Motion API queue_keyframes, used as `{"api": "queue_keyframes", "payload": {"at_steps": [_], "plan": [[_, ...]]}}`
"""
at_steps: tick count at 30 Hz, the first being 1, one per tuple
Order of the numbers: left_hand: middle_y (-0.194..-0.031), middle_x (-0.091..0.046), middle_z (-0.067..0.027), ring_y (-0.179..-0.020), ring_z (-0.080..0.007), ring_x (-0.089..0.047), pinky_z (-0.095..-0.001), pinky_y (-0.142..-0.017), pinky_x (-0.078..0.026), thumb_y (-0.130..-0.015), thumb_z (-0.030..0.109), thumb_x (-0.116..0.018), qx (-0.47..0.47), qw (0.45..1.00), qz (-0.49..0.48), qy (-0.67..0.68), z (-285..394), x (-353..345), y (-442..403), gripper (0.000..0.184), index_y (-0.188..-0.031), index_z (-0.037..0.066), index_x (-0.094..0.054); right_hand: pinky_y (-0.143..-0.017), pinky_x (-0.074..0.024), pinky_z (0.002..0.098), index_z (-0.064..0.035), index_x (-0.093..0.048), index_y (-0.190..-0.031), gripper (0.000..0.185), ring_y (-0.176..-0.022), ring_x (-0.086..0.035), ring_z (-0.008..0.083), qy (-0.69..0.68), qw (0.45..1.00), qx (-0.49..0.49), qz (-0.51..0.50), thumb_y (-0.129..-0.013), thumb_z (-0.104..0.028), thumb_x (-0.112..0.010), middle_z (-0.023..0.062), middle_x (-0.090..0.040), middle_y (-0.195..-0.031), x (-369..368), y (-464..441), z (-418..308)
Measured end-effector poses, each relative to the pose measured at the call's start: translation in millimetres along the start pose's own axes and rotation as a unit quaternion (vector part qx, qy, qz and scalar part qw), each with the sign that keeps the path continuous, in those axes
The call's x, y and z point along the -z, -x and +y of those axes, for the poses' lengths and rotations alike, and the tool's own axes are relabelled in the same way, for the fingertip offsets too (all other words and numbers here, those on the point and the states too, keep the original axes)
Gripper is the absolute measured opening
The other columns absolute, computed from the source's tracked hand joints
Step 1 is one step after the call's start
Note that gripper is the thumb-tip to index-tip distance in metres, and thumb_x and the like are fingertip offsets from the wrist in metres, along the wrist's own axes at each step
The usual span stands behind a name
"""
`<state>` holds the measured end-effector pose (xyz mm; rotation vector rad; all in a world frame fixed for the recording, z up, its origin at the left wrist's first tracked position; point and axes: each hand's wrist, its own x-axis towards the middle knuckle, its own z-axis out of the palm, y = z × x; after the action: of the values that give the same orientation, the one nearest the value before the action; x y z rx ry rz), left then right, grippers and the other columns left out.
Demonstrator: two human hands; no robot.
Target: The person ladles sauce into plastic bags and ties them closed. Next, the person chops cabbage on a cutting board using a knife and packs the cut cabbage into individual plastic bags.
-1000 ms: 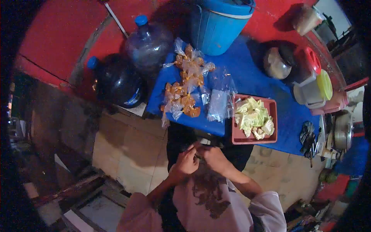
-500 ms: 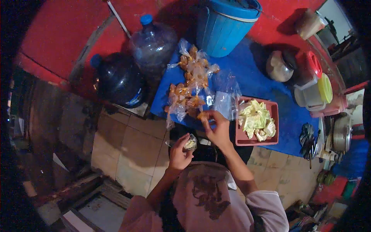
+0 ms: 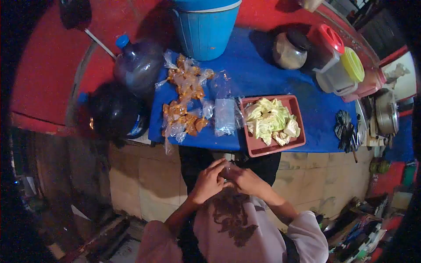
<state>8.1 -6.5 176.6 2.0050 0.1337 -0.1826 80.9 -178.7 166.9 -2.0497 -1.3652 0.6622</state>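
Close to the chest, my left hand (image 3: 209, 181) and my right hand (image 3: 247, 180) meet around a clear plastic bag (image 3: 229, 167). Fingers of both hands are closed on it, and they hide most of what is inside. On the blue table, several small knotted bags of orange sauce (image 3: 186, 85) lie in a heap. Beside them is a flat stack of clear plastic bags (image 3: 225, 116). A pinkish-red tray (image 3: 258, 149) at the near table edge holds torn pale-green cabbage (image 3: 272, 119).
A blue bucket (image 3: 206, 33) stands at the back of the blue table (image 3: 258, 79). Two large water jugs (image 3: 138, 65) are on the left. Toward the right are a round jar (image 3: 289, 50), lidded containers (image 3: 342, 72), a black plastic bag (image 3: 345, 127) and a metal pot (image 3: 387, 111).
My right hand has left the sauce bags and come down to join my left at the plastic bag. My left hand has moved slightly right. The camera view has shifted.
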Motion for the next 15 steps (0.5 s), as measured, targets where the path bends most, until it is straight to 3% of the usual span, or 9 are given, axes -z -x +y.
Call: {"api": "queue_keyframes", "payload": {"at_steps": [3,5,6,9,10,11,13,14,15], "plan": [[-0.135,-0.048,-0.0155,-0.114,-0.0337,-0.054,-0.0374,-0.091,-0.048,-0.072,-0.002,-0.055,0.041,0.992,-0.087,-0.085,21,0,-5,0.052,-0.124,-0.002,-0.051,-0.064,-0.0546,0.0442,0.0017,-0.052,-0.114,0.045,-0.08,-0.065,0.037,0.027,0.998,-0.056,0.008,-0.071,-0.009,-0.062,0.0246,-0.055,-0.117,4,13,-13],[-0.134,-0.047,-0.0159,-0.111,-0.0352,-0.055,-0.0387,-0.09,-0.048,-0.071,-0.003,-0.054,-0.02,0.996,-0.013,-0.082,41,-5,6,0.052,-0.123,-0.002,-0.051,-0.057,-0.0557,0.0411,0.0016,-0.048,-0.12,0.049,-0.074,-0.066,0.0367,0.133,0.987,-0.077,0.04,-0.073,-0.005,-0.058,0.0268,-0.054,-0.117,12,20,-30],[-0.134,-0.047,-0.0156,-0.109,-0.0363,-0.055,-0.0393,-0.089,-0.049,-0.071,-0.004,-0.054,-0.089,0.993,0.008,-0.079,54,2,16,0.053,-0.123,-0.003,-0.05,-0.051,-0.0552,0.0382,0.0022,-0.048,-0.121,0.048,-0.069,-0.066,0.0344,0.105,0.99,-0.082,0.055,-0.074,-0.003,-0.055,0.0268,-0.055,-0.114,20,32,-41],[-0.133,-0.047,-0.0146,-0.111,-0.0361,-0.055,-0.0391,-0.089,-0.049,-0.072,-0.004,-0.054,-0.039,0.996,-0.032,-0.08,70,1,13,0.051,-0.123,-0.003,-0.05,-0.052,-0.0553,0.0377,0.0034,-0.048,-0.119,0.047,-0.067,-0.066,0.0332,0.138,0.986,-0.034,0.088,-0.073,-0.003,-0.055,0.0262,-0.056,-0.111,26,37,-48],[-0.131,-0.048,-0.0153,-0.112,-0.0359,-0.054,-0.0393,-0.089,-0.049,-0.073,-0.004,-0.054,-0.052,0.994,-0.029,-0.097,60,-11,1,0.05,-0.123,-0.001,-0.051,-0.052,-0.0547,0.0378,0.0035,-0.052,-0.113,0.042,-0.064,-0.066,0.0318,0.16,0.984,-0.073,-0.002,-0.072,-0.004,-0.055,0.0238,-0.059,-0.103,24,35,-35],[-0.131,-0.048,-0.0153,-0.112,-0.0359,-0.054,-0.0393,-0.089,-0.049,-0.073,-0.004,-0.054,-0.058,0.993,-0.04,-0.091,58,-19,2,0.05,-0.123,-0.001,-0.051,-0.053,-0.0538,0.0369,0.0034,-0.057,-0.105,0.035,-0.065,-0.065,0.0313,0.153,0.986,-0.072,-0.004,-0.07,-0.005,-0.057,0.0201,-0.062,-0.094,13,39,-14],[-0.131,-0.048,-0.016,-0.11,-0.0365,-0.055,-0.0403,-0.088,-0.049,-0.073,-0.003,-0.055,-0.119,0.988,-0.027,-0.099,78,-24,-1,0.049,-0.122,-0.002,-0.051,-0.055,-0.0531,0.0369,0.0022,-0.061,-0.098,0.03,-0.068,-0.065,0.0327,0.114,0.987,-0.028,0.112,-0.069,-0.004,-0.059,0.0198,-0.063,-0.091,34,45,-20],[-0.127,-0.051,-0.0189,-0.108,-0.0342,-0.057,-0.0384,-0.085,-0.05,-0.073,-0.003,-0.057,-0.18,0.98,-0.018,-0.079,90,-22,0,0.046,-0.119,-0.003,-0.052,-0.058,-0.053,0.0393,0.0009,-0.062,-0.096,0.029,-0.071,-0.064,0.0342,0.089,0.994,-0.049,0.05,-0.068,-0.004,-0.06,0.0206,-0.063,-0.094,52,57,-28],[-0.127,-0.051,-0.0189,-0.108,-0.0342,-0.057,-0.0384,-0.085,-0.05,-0.073,-0.003,-0.057,-0.176,0.982,-0.031,-0.066,105,-13,3,0.046,-0.119,-0.003,-0.052,-0.061,-0.0528,0.0416,-0.0005,-0.063,-0.094,0.028,-0.074,-0.064,0.0357,0.063,0.996,-0.067,-0.01,-0.067,-0.005,-0.062,0.0215,-0.062,-0.098,76,66,-39]]}}
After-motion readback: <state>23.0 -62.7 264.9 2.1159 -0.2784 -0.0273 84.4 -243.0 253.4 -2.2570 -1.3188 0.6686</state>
